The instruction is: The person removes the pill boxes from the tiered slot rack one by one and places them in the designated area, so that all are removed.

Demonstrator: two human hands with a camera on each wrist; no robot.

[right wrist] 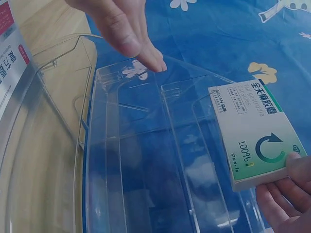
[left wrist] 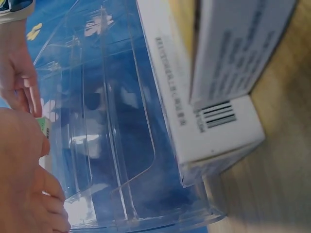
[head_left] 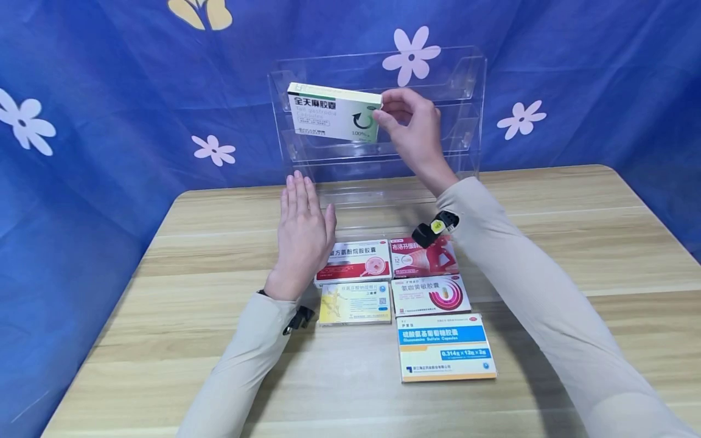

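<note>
My right hand [head_left: 415, 131] pinches the right end of a white and green medicine box [head_left: 334, 114], labelled as gastrodia capsules. The box is held up in front of the upper tiers of a clear acrylic rack [head_left: 383, 159]. In the right wrist view, thumb and fingers grip the medicine box [right wrist: 255, 133] at its green end. Near the rack's lower left corner, my left hand [head_left: 303, 240] has its fingers straight and holds nothing. Whether its fingertips touch the rack I cannot tell. In the left wrist view, the left hand [left wrist: 24, 174] partly covers the held box.
On the wooden table [head_left: 181, 292], several medicine boxes lie before the rack: a red-white box [head_left: 353, 258], a pink-red box [head_left: 416, 258], a yellow box [head_left: 356, 303], a white-pink box [head_left: 429, 296] and a blue-white box [head_left: 446, 350]. A blue flowered curtain [head_left: 137, 91] hangs behind.
</note>
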